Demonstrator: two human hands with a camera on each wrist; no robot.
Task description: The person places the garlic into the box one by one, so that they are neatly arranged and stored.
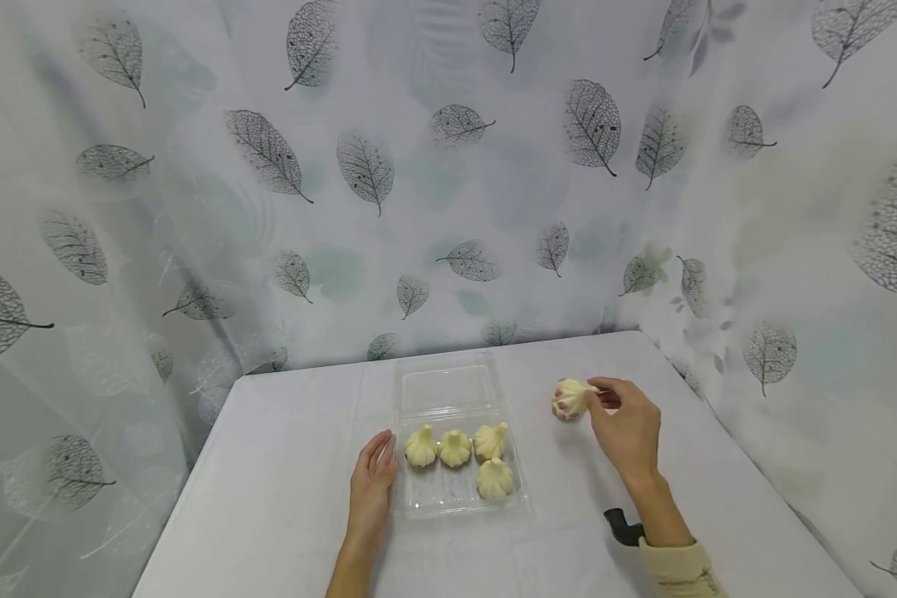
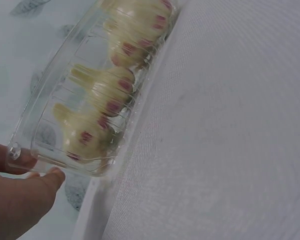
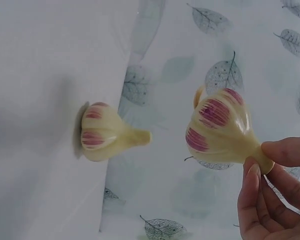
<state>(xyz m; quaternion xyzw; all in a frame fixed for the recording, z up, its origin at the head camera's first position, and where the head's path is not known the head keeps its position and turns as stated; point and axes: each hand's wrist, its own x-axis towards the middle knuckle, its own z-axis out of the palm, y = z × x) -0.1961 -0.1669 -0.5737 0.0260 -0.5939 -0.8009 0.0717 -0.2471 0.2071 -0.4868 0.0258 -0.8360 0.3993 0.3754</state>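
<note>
In the head view my right hand pinches a garlic bulb by its stem, above the right part of the table. The right wrist view shows this held bulb, cream with purple patches, tilted in the fingertips. Another garlic bulb stands on the table near it, stem up. My left hand rests against the left wall of a clear plastic container, fingers loosely extended. Several garlic bulbs sit inside, three in the back row and one at the front right.
The container's clear lid lies folded back behind it. A white cloth covers the table. Leaf-patterned curtains hang behind and at both sides. A black piece sits at the right wrist by the sleeve.
</note>
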